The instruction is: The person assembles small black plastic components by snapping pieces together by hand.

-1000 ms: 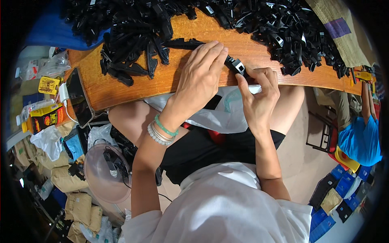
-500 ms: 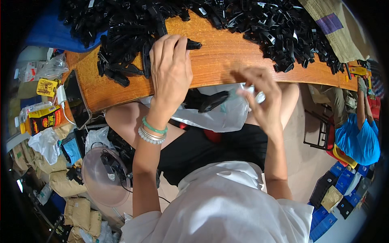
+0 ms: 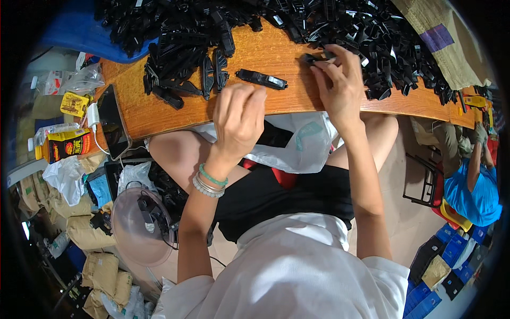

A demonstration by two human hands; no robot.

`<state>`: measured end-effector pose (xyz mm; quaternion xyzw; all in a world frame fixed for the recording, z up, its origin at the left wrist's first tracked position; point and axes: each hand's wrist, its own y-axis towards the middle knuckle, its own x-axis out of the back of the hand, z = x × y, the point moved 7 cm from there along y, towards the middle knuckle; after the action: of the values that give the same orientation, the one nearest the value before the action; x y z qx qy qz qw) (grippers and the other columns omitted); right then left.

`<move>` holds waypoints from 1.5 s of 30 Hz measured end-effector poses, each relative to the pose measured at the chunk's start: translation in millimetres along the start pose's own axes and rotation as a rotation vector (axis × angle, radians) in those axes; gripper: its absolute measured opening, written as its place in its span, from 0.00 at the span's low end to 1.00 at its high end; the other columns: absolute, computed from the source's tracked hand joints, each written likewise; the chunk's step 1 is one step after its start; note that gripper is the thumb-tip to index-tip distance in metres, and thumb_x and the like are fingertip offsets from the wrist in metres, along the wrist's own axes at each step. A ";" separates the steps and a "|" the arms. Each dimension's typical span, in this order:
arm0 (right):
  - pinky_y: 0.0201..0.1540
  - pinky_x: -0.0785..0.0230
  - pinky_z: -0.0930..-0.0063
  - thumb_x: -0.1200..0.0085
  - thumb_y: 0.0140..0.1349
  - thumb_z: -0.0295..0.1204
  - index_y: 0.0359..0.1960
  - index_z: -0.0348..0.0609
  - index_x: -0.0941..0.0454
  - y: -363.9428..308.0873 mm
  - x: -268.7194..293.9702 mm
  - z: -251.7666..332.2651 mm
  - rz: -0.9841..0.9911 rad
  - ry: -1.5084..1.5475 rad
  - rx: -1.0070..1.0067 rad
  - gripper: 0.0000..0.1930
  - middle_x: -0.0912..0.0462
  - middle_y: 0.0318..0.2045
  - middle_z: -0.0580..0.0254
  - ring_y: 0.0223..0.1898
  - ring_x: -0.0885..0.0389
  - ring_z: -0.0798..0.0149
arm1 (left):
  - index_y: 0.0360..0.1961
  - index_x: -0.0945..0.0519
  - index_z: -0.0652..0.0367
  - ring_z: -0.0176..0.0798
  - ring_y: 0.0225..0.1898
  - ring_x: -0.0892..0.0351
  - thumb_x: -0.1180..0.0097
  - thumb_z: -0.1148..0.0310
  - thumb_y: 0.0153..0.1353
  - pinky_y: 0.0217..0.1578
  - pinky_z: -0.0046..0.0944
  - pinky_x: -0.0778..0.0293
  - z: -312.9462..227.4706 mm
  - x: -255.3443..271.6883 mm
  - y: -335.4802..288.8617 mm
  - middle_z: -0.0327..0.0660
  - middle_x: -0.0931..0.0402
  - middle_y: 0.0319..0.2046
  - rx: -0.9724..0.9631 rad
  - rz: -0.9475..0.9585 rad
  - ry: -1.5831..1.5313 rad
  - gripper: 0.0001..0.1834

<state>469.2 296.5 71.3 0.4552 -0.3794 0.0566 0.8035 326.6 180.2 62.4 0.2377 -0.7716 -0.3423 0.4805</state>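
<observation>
My left hand [image 3: 237, 118], with a green bangle and pale bracelets on the wrist, hovers at the table's near edge. Its fingers are curled in, and their tips and anything between them are hidden. Just beyond lies a single long black plastic part [image 3: 262, 78] with a small shiny patch at one end. My right hand [image 3: 341, 82] reaches over the table beside the right-hand heap. Thumb and fingers pinch a small black plastic part [image 3: 317, 57]. Below the table edge, a white plastic bag [image 3: 297, 151] lies open across my lap, with something dark inside.
Heaps of black plastic parts [image 3: 380, 45] cover the far side of the wooden table [image 3: 287, 103]. A blue tray [image 3: 79, 40] stands at far left, a beige sack [image 3: 446, 50] at far right. Left are a tablet-like device [image 3: 118, 119] and clear plastic bin [image 3: 139, 228]; right, another person [image 3: 473, 186].
My right hand has gone from over the bag up to the table and now pinches a part. My left hand has drawn back toward me, uncovering the single part. The dark piece above the bag has dropped lower.
</observation>
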 end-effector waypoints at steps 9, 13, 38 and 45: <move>0.39 0.28 0.76 0.39 0.55 0.21 0.42 0.33 0.23 -14.2 -7.1 2.7 0.111 0.415 -0.386 0.13 0.22 0.36 0.57 0.34 0.20 0.67 | 0.43 0.22 0.66 0.49 0.44 0.29 0.39 0.80 0.49 0.44 0.45 0.29 14.4 -9.8 13.8 0.45 0.27 0.40 0.132 0.177 -0.059 0.16; 0.32 0.33 0.72 0.37 0.51 0.21 0.39 0.33 0.21 -22.7 10.4 10.5 0.147 -0.013 -0.249 0.13 0.23 0.31 0.56 0.29 0.24 0.64 | 0.36 0.19 0.68 0.47 0.38 0.27 0.40 0.83 0.47 0.38 0.42 0.27 19.9 -6.6 15.7 0.44 0.25 0.33 0.153 0.135 -0.210 0.12; 0.43 0.29 0.67 0.42 0.51 0.15 0.43 0.36 0.19 -4.0 10.8 -17.0 0.235 0.320 -0.268 0.15 0.22 0.41 0.57 0.40 0.21 0.58 | 0.43 0.20 0.64 0.49 0.49 0.28 0.46 0.85 0.47 0.51 0.46 0.34 30.9 26.2 11.6 0.44 0.25 0.44 0.116 0.179 0.261 0.19; 0.44 0.37 0.64 0.39 0.51 0.27 0.39 0.42 0.20 9.7 -9.8 -23.6 0.138 -0.236 -0.098 0.12 0.22 0.40 0.62 0.43 0.28 0.57 | 0.43 0.21 0.67 0.50 0.48 0.27 0.45 0.85 0.46 0.49 0.44 0.30 31.9 1.9 12.3 0.49 0.26 0.45 0.063 0.288 0.122 0.19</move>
<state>471.2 322.9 64.5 0.3916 -0.5040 0.0394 0.7688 296.5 196.5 63.1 0.1599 -0.7774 -0.2305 0.5630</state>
